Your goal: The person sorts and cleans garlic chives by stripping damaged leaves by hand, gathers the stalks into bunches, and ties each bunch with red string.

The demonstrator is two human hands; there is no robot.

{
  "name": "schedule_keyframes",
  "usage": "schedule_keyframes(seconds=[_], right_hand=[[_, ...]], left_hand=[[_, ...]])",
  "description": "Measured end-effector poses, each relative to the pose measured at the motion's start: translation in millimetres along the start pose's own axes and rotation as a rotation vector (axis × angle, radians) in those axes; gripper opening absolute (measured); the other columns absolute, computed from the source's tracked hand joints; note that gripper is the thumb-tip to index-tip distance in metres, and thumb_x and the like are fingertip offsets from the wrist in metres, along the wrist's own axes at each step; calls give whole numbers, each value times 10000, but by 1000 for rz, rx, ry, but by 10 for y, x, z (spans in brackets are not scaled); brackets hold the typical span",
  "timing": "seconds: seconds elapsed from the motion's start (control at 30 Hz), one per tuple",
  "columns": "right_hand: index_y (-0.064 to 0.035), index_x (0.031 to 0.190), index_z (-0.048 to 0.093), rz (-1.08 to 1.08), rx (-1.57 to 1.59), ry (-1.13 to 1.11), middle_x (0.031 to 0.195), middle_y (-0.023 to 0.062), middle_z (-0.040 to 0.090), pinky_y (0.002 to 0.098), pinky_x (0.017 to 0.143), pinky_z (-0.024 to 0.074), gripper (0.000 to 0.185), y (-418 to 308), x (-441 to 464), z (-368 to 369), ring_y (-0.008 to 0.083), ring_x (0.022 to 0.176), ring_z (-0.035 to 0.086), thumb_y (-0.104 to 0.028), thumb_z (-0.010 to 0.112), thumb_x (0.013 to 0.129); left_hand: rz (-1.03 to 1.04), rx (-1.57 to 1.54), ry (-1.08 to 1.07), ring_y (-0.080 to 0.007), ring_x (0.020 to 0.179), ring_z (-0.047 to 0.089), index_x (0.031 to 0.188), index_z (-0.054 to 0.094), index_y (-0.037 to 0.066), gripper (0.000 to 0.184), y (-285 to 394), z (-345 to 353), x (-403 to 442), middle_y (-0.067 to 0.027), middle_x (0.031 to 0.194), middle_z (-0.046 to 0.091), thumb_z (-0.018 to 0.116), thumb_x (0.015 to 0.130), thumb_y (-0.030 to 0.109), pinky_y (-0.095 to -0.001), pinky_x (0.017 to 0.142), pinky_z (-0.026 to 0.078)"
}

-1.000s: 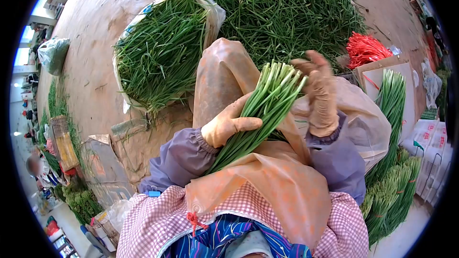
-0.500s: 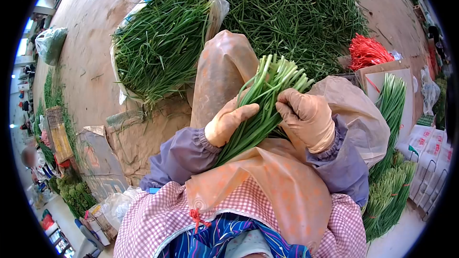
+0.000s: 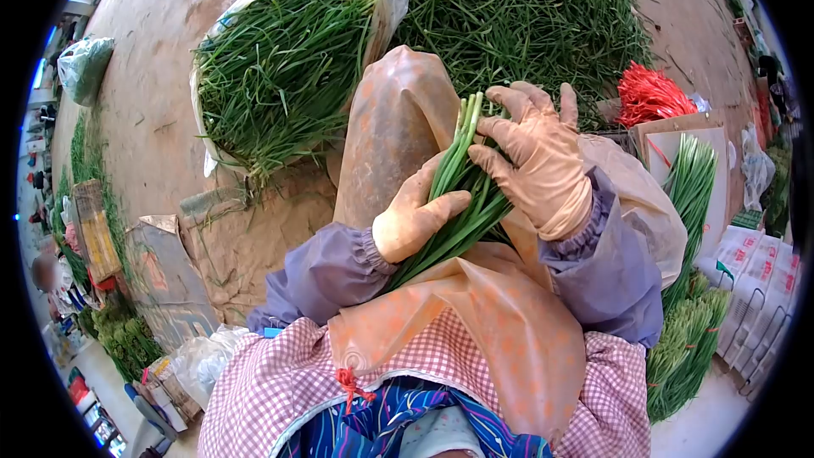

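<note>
My gloved left hand (image 3: 418,214) is wrapped round a bunch of chives (image 3: 455,233), thumb across the front. Pale stem ends point up and away from me, and the green leaves run down over the plastic apron (image 3: 475,305) on my lap. Over the upper right of that bunch lies my gloved right hand (image 3: 536,161), its fingers spread and touching or just above the stems. Part of the stem ends is hidden behind it.
Beyond my knees lies a big heap of loose chives (image 3: 517,25). A white sack (image 3: 388,8) full of chives stands left of it. At right are red ties (image 3: 651,95), tied bunches (image 3: 688,339) and a wire-handled crate (image 3: 755,280). Flattened cardboard (image 3: 263,254) covers the floor at left.
My right hand has gone from curled fingers at the bunch's side to spread fingers over its stem ends. My left hand keeps its grip on the chives.
</note>
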State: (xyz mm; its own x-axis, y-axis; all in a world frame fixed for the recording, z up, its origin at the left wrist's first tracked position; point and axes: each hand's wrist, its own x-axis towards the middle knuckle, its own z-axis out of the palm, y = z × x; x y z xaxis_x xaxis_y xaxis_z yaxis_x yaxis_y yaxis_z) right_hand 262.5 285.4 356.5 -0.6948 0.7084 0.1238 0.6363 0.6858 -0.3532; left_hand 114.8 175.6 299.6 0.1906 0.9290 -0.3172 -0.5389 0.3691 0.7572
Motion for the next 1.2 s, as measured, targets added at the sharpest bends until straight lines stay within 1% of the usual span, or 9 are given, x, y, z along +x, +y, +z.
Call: schedule_keyframes(seconds=[0.03, 0.2, 0.3, 0.4, 0.5, 0.8, 0.93, 1.03, 1.2], right_hand=[[-104, 973, 695, 11, 79, -31, 1229, 87, 566, 566, 1100, 72, 210, 25, 20, 22, 289, 1268, 421, -216, 700, 796], [1, 809, 659, 131, 1053, -263, 1179, 160, 592, 338, 927, 439, 70, 272, 102, -134, 245, 1027, 598, -62, 632, 820], [3, 843, 671, 199, 1594, -83, 1081, 112, 636, 345, 925, 446, 59, 537, -55, -352, 220, 996, 604, -45, 642, 825], [-19, 911, 673, 454, 1054, 214, 1010, 85, 667, 352, 892, 458, 71, 749, -167, -305, 225, 961, 614, -41, 643, 851], [-16, 895, 668, 193, -9, 527, 977, 108, 668, 317, 809, 477, 52, 712, -296, -142, 204, 888, 620, -55, 658, 861], [-59, 1024, 647, 754, 1481, 607, 1006, 36, 674, 262, 817, 490, 137, 923, -786, 240, 112, 873, 616, -164, 610, 945], [-55, 1082, 645, 358, 930, 659, 1092, 71, 652, 320, 893, 478, 237, 552, -582, 72, 201, 958, 617, -210, 658, 903], [-54, 1090, 645, -31, 215, 292, 1083, 114, 643, 395, 924, 457, 350, 341, -169, -348, 272, 974, 616, -277, 712, 828], [-39, 931, 652, 6, 116, -129, 973, 130, 637, 391, 749, 499, 201, 329, 154, -137, 305, 865, 621, -153, 695, 772]], left_hand=[[-7, 30, -6, -152, 1147, 499, 1455, 280, 16, 615, -4, -13, -6, -72, 1298, 488, 537, 898, 66, -295, 979, 424], [-42, -162, -118, -153, 1177, 479, 1457, 273, 22, 606, 97, 7, 17, -88, 1328, 471, 522, 905, 51, -301, 1017, 394], [-81, -210, -110, -152, 1214, 457, 1459, 274, 32, 596, 139, 20, 17, -88, 1355, 457, 502, 909, 28, -299, 1045, 365], [-90, -225, -63, -193, 1240, 471, 1467, 260, 36, 612, 124, 18, 23, -110, 1379, 457, 493, 901, 52, -323, 1054, 377], [-122, -269, -55, -219, 1238, 487, 1463, 266, 29, 617, 220, 64, 25, -126, 1381, 460, 503, 896, 86, -340, 1050, 390], [-97, -258, -60, -214, 1282, 441, 1474, 256, 31, 675, 273, 85, 8, -110, 1418, 425, 554, 873, 102, -340, 1092, 327], [-80, -109, -42, -199, 1279, 437, 1472, 259, 28, 681, 187, 127, 13, -98, 1415, 426, 572, 870, 89, -342, 1094, 321], [-69, -80, -70, -191, 1271, 441, 1458, 279, 23, 658, 172, 125, 35, -92, 1397, 441, 577, 873, 68, -339, 1089, 328], [-42, -5, -41, -168, 1212, 473, 1441, 276, 42, 582, 86, 79, 31, -87, 1319, 493, 554, 930, 64, -321, 1038, 383]])
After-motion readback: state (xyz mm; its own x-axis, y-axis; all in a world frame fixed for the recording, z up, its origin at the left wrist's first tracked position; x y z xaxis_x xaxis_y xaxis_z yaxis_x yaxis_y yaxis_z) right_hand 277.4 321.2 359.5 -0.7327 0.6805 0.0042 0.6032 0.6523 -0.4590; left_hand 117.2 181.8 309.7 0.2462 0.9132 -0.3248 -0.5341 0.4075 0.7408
